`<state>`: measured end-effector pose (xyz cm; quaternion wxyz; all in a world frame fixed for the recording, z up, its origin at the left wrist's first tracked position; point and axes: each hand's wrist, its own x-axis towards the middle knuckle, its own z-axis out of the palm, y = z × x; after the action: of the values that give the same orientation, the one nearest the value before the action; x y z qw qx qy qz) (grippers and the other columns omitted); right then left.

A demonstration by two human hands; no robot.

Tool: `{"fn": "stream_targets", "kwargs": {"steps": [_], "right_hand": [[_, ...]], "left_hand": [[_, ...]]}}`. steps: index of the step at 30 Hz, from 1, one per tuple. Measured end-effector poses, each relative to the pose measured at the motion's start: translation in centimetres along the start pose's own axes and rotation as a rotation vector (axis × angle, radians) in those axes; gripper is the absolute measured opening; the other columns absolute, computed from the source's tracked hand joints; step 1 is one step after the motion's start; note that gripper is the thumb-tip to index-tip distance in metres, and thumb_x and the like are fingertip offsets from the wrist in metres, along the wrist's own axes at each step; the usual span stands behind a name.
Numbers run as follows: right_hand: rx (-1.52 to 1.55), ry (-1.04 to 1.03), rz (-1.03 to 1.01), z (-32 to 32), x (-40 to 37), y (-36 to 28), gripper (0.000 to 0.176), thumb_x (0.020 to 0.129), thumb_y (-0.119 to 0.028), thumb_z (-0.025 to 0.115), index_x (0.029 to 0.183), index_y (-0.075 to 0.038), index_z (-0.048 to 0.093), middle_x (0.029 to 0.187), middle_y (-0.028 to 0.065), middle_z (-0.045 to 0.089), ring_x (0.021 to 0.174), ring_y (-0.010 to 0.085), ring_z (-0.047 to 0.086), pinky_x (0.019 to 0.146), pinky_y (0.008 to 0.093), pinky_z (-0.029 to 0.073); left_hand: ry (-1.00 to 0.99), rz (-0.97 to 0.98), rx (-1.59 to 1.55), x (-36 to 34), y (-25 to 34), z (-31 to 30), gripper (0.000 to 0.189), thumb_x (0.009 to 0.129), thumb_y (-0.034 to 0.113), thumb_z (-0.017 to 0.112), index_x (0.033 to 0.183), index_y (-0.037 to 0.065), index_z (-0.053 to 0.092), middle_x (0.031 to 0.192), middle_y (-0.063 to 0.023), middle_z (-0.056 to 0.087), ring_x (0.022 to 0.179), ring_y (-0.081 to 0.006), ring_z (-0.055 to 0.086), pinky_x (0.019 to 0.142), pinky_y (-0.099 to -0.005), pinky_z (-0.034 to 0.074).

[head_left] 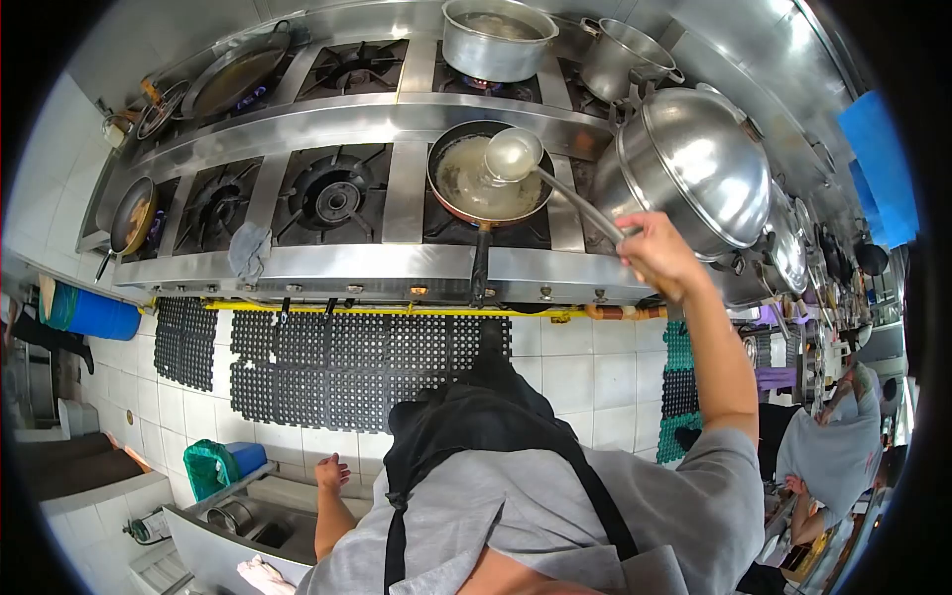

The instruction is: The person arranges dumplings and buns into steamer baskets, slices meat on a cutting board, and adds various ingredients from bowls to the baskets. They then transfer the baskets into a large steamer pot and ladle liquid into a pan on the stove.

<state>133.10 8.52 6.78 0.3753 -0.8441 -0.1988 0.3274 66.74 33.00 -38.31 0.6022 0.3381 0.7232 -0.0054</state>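
My right hand [658, 256] is closed around the handle of a large metal ladle [514, 156]. The ladle's bowl is over the frying pan [491, 210], which holds a cloudy, pale liquid and sits on a front burner. The pan's black handle [480, 266] points toward me, with no hand on it. Down at my side, my left hand [332, 473] hangs with its fingers loosely apart and nothing visible in it. It is nearest to the steel counter with a sink [263, 531].
Behind the frying pan stands a big pot [499, 50] over a lit burner. A large domed steel pot [694, 164] is close on the right. A grey cloth [250, 250] hangs over the stove's front edge. Black rubber mats [327, 367] cover the floor; a co-worker [833, 446] stands at right.
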Motion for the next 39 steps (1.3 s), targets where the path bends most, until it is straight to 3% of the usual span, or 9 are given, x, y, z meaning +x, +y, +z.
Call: {"fn": "stream_targets", "kwargs": {"steps": [2, 4, 7, 13, 20, 21, 30, 32, 39], "right_hand": [[-0.146, 0.018, 0.002, 0.9, -1.4, 0.8, 0.044, 0.08, -0.009, 0.063, 0.121, 0.004, 0.054, 0.073, 0.0157, 0.065, 0.055, 0.0251, 0.063, 0.05, 0.0353, 0.049], [-0.641, 0.236, -0.406, 1.2, -2.2, 2.3, 0.048, 0.079, -0.008, 0.061, 0.125, 0.002, 0.052, 0.079, 0.0234, 0.066, 0.074, 0.0383, 0.066, 0.066, 0.0436, 0.051], [-0.686, 0.399, -0.347, -0.5, -4.3, -0.6, 0.049, 0.079, -0.008, 0.058, 0.127, 0.0, 0.052, 0.086, 0.0275, 0.064, 0.088, 0.0456, 0.061, 0.078, 0.0492, 0.048], [-0.333, 0.525, -0.155, -13.0, -0.1, -7.8, 0.042, 0.078, -0.008, 0.061, 0.119, 0.003, 0.058, 0.067, 0.0081, 0.059, 0.058, 0.017, 0.061, 0.057, 0.0348, 0.049], [-1.023, 0.547, -0.26, -29.7, 18.7, -11.1, 0.013, 0.072, -0.003, 0.059, 0.076, 0.009, 0.062, 0.061, 0.0172, 0.06, 0.053, 0.0288, 0.062, 0.046, 0.0429, 0.046], [-0.79, 0.498, -0.078, -28.9, 19.3, -13.6, 0.011, 0.069, 0.001, 0.06, 0.064, 0.01, 0.061, 0.06, 0.0199, 0.061, 0.053, 0.0301, 0.063, 0.046, 0.0421, 0.047], [-0.696, 0.314, 0.036, -34.3, 28.9, -12.6, 0.012, 0.07, 0.001, 0.063, 0.064, 0.011, 0.06, 0.058, 0.0192, 0.06, 0.049, 0.0278, 0.06, 0.041, 0.0406, 0.045], [-0.438, 0.19, 0.235, -35.5, 30.0, -12.6, 0.012, 0.077, -0.003, 0.062, 0.071, 0.008, 0.061, 0.061, 0.0154, 0.061, 0.048, 0.0226, 0.059, 0.039, 0.0343, 0.046], [0.232, 0.18, 0.225, -40.1, 33.2, -9.6, 0.017, 0.086, -0.016, 0.06, 0.086, 0.001, 0.056, 0.074, 0.0145, 0.065, 0.051, 0.0171, 0.058, 0.038, 0.0261, 0.049]], "left_hand": [[0.002, 0.0, 0.033, -0.3, 0.2, 0.4, 0.036, 0.095, 0.032, 0.058, 0.117, 0.005, 0.05, 0.087, -0.0161, 0.068, 0.059, -0.0252, 0.063, 0.05, -0.039, 0.049], [-0.008, 0.006, 0.037, 0.0, 0.3, 1.0, 0.035, 0.095, 0.032, 0.058, 0.117, 0.005, 0.05, 0.087, -0.0158, 0.068, 0.059, -0.0249, 0.063, 0.05, -0.0389, 0.049], [-0.024, 0.009, 0.068, 0.3, 1.4, 2.4, 0.035, 0.095, 0.031, 0.057, 0.116, 0.005, 0.05, 0.087, -0.0154, 0.068, 0.06, -0.0247, 0.064, 0.05, -0.0383, 0.049], [-0.023, 0.062, 0.026, 0.4, 6.1, 6.9, 0.036, 0.096, 0.031, 0.056, 0.118, 0.004, 0.05, 0.086, -0.0151, 0.068, 0.062, -0.0247, 0.065, 0.05, -0.0364, 0.05], [-0.011, 0.05, -0.023, -2.1, 6.8, 13.4, 0.035, 0.096, 0.031, 0.056, 0.118, 0.006, 0.049, 0.086, -0.0157, 0.067, 0.062, -0.0256, 0.064, 0.05, -0.0376, 0.05], [0.004, 0.014, -0.032, -3.1, 6.9, 15.5, 0.035, 0.096, 0.031, 0.055, 0.118, 0.005, 0.049, 0.087, -0.0158, 0.067, 0.062, -0.026, 0.064, 0.05, -0.0379, 0.05], [0.001, 0.016, -0.139, -5.8, 4.2, 19.9, 0.039, 0.096, 0.031, 0.055, 0.123, 0.006, 0.042, 0.087, -0.0183, 0.067, 0.063, -0.0292, 0.065, 0.049, -0.0418, 0.05], [0.031, -0.017, -0.14, -6.1, 4.8, 20.6, 0.037, 0.096, 0.03, 0.055, 0.122, 0.006, 0.043, 0.087, -0.0179, 0.067, 0.062, -0.0285, 0.065, 0.048, -0.041, 0.05], [0.054, 0.014, -0.128, -5.1, 6.1, 21.5, 0.039, 0.094, 0.033, 0.059, 0.119, 0.006, 0.047, 0.086, -0.017, 0.068, 0.06, -0.0263, 0.065, 0.046, -0.0386, 0.05]]}}
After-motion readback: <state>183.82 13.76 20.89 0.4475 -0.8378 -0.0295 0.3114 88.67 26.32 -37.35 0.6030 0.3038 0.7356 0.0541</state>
